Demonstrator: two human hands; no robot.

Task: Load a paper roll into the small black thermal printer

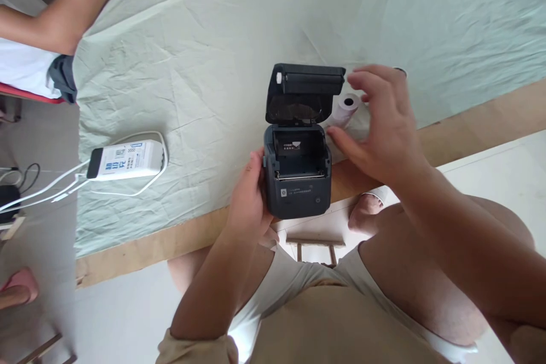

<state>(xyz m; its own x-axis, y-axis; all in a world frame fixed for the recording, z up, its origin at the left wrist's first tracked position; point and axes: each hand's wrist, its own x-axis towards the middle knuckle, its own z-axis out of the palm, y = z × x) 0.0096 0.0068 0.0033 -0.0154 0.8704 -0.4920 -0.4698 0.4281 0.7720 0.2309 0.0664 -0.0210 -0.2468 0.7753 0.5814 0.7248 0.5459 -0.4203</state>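
Observation:
A dark portable label printer [298, 198] is held over the table's front edge, its hinged lid [313, 77] standing up with a black roller along it. Inside, the paper bay [298, 148] shows a small white label and no roll. My left hand [248, 196] grips the printer's left side from below. To the right, my right hand [386, 119] is spread, thumb and fingers apart, with nothing between them. Just beyond its thumb stands a white paper roll [344, 112] with a dark core, partly hidden by the lid.
A pale green cloth [213, 68] covers the wooden table [170, 247]. A white power strip [125, 160] with cables lies at left. Another person's arm [72, 17] rests at the upper left corner. Behind my right hand, a dark-rimmed object [401, 71] is mostly hidden.

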